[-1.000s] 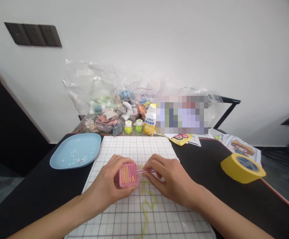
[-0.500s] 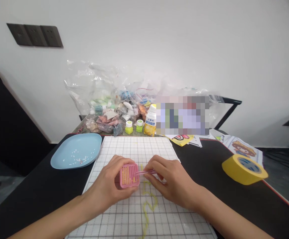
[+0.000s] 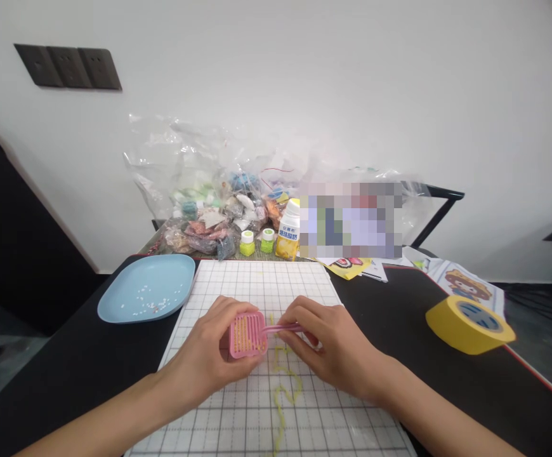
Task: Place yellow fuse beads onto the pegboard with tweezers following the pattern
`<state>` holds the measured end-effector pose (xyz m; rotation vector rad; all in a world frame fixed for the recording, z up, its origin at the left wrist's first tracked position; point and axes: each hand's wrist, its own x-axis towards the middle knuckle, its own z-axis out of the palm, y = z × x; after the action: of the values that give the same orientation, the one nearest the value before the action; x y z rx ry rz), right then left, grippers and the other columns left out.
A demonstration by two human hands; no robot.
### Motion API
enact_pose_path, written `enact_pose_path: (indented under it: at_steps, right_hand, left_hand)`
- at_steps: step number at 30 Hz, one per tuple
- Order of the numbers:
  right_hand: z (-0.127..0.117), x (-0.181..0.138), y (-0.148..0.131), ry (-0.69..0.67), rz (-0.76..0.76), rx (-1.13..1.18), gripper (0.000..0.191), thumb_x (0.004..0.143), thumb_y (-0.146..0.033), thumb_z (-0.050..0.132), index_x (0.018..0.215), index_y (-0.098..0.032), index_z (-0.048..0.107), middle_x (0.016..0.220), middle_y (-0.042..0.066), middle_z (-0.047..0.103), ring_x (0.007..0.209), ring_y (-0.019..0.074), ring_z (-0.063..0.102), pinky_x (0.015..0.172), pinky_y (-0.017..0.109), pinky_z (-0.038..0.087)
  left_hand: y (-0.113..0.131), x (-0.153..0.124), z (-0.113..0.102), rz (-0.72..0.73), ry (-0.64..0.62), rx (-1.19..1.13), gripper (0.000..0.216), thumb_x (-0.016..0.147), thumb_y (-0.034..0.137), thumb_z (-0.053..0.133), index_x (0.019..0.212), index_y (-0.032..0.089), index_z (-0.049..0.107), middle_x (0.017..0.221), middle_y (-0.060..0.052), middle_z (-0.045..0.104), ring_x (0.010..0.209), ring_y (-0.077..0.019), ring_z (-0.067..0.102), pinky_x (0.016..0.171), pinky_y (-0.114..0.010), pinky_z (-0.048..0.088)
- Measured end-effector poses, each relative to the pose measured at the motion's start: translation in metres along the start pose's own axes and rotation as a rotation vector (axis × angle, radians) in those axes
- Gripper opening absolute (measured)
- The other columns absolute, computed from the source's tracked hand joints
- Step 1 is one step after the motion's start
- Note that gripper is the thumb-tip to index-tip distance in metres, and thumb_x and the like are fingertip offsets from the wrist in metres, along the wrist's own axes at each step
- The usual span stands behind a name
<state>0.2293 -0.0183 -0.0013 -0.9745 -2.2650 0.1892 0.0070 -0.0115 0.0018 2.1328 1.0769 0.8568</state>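
Between thumb and fingers, my left hand [image 3: 212, 339] grips a small pink ridged bead tray [image 3: 248, 334] by its far and near edges. Yellow beads line the grooves on its left side, and a few lie loose near the right end. My right hand [image 3: 326, 346] pinches a pair of pink tweezers [image 3: 283, 328], whose tips reach the tray's right edge. Whether the tips hold a bead is too small to tell. Under the hands lies a white grid board [image 3: 228, 406], with a wavy yellow-green line [image 3: 280, 416] of what looks like beads on it.
At left, a light blue plate [image 3: 128, 279] carries scattered white bits. Two small jars of green beads [image 3: 247, 244] and a yogurt bottle [image 3: 289, 230] stand behind the board, before clear bags of packets. A yellow tape roll [image 3: 452, 324] and printed sheets lie at right.
The tweezers have shifted slightly right, and their tips are now nearer the tray's right edge. My left hand and the tray stay almost in place.
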Motion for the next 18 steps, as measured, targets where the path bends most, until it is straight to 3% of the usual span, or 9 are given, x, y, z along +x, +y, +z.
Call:
enact_pose_path:
  at_steps: [18]
  right_hand:
    - [-0.0017,-0.0026,-0.0001,-0.038,-0.054,-0.023,0.014,0.093,-0.025,0.049,0.091,-0.017,0.061,0.081,0.002,0.063,0.053,0.0075,0.047,0.049,0.021,0.034]
  left_hand:
    - [-0.0004,0.0006,-0.0002,0.012,0.005,0.012,0.032,0.076,0.022,0.070,0.105,0.025,0.056,0.098,-0.001,0.058,0.092,-0.0226,0.057,0.083,-0.039,0.050]
